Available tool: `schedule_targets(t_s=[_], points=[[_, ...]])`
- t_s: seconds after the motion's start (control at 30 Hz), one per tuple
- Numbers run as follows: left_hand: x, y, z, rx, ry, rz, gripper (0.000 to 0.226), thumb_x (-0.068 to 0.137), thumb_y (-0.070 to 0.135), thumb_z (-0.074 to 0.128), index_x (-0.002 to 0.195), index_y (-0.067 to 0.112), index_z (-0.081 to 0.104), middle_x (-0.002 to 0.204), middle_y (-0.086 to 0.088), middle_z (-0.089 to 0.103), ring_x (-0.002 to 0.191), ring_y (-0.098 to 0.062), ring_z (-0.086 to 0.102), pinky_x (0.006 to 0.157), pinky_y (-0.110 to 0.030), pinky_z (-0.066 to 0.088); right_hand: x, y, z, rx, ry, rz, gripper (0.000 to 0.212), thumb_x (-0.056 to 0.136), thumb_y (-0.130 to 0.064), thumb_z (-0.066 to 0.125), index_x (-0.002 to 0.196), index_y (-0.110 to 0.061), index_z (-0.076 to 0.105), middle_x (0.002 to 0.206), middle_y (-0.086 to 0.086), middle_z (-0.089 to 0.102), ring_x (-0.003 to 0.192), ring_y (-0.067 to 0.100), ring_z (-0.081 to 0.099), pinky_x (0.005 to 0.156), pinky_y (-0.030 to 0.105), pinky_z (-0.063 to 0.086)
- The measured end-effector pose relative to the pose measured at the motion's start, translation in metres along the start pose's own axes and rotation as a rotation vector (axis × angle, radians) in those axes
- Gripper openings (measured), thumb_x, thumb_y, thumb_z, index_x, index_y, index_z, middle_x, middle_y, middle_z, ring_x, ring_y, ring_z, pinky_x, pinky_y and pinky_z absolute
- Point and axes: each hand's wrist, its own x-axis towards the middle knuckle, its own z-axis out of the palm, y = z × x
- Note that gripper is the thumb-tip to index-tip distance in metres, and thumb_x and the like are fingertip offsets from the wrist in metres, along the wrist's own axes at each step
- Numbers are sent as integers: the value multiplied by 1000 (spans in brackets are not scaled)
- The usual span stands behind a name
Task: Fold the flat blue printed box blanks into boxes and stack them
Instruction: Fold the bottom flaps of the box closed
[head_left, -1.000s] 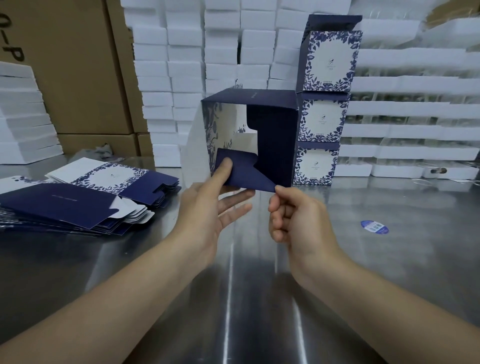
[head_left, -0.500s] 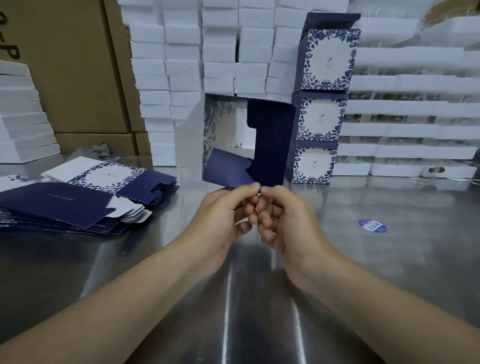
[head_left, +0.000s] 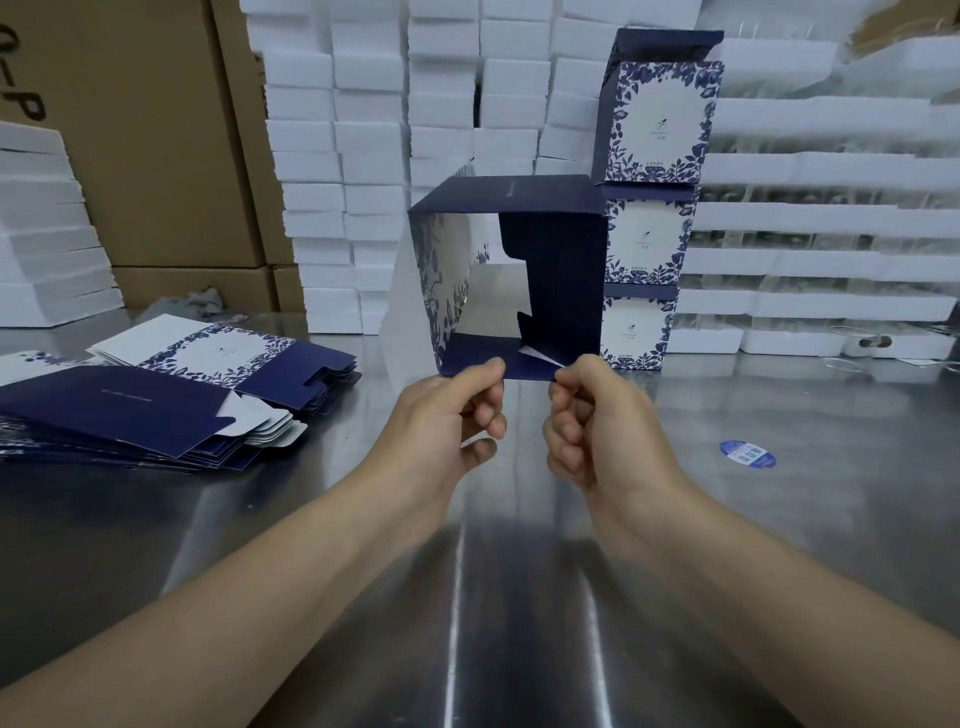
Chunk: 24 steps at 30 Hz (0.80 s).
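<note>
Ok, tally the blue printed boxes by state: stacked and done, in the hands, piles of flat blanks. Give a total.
Finished boxes in the stack: 3
Half-folded box pinched by the left hand and right hand: 1
Piles of flat blanks: 1, sheets too many to count
Total: 5

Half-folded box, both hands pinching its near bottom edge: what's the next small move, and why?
Probably push the bottom flaps home. The box is squared into a tube you can see straight through, and a white flap corner sticks out loose near the right hand. The left hand pins the navy flap beside it.
</note>
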Motion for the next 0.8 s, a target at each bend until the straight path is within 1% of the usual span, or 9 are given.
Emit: schedule_targets(t_s=[0.13,0.27,0.33,0.4,0.47,0.57,0.67,0.73,0.8], points=[[2,-1,-2,-14,-14,0,38,97,35,72,61,23,64,60,5,48,57,-10,53,53,-19,44,0,-1,0,-14,-106,52,30,92,-27,59,64,-18,54,54,-4,38,43,12,32,47,24,26],[1,-5,-1,59,-2,-3,39,92,45,76,59,28,66,62,5,50,61,-10,55,61,-26,44,1,0,0,-38,-62,13,34,94,-20,57,61,-17,51,51,-3,33,42,13,24,47,26,21],[0,-4,-1,66,18,-21,37,88,50,75,59,28,66,63,5,49,61,-11,55,62,-28,43,1,-1,0,-58,-38,-17,34,92,-19,57,60,-17,48,51,-2,29,43,15,20,48,28,18],[1,-3,-2,35,43,-34,38,91,48,72,59,27,66,61,6,47,59,-11,55,63,-28,42,2,-2,-1,-62,-21,-29,32,91,-20,57,61,-16,46,53,0,25,46,16,18,53,33,15],[2,-3,-3,17,58,-27,42,97,40,67,58,26,65,59,6,46,58,-11,53,62,-28,41,2,-2,-2,-57,-28,-24,32,91,-22,57,62,-17,46,54,0,26,46,16,18,55,35,14],[2,-2,-2,8,64,-10,42,100,34,65,59,26,64,59,7,46,57,-10,52,61,-27,41,2,-2,-4,-42,-78,3,31,91,-25,57,62,-18,50,54,-2,32,46,14,25,50,29,19],[2,-2,-1,50,59,13,45,101,35,65,56,26,65,58,6,45,58,-10,52,61,-27,41,2,-1,-4,-62,-135,37,32,91,-27,58,61,-19,52,55,-3,35,46,13,28,48,26,24],[1,-3,-1,71,67,18,45,100,36,65,56,27,65,58,6,44,59,-11,52,63,-29,41,2,0,-2,-63,-127,31,33,91,-25,58,59,-19,50,55,-1,31,45,14,23,47,27,21],[0,-5,0,72,79,8,41,97,40,68,58,27,65,60,5,45,60,-12,53,64,-30,41,2,0,0,-49,-91,4,35,91,-20,57,58,-18,46,54,0,25,45,15,18,49,30,16]])
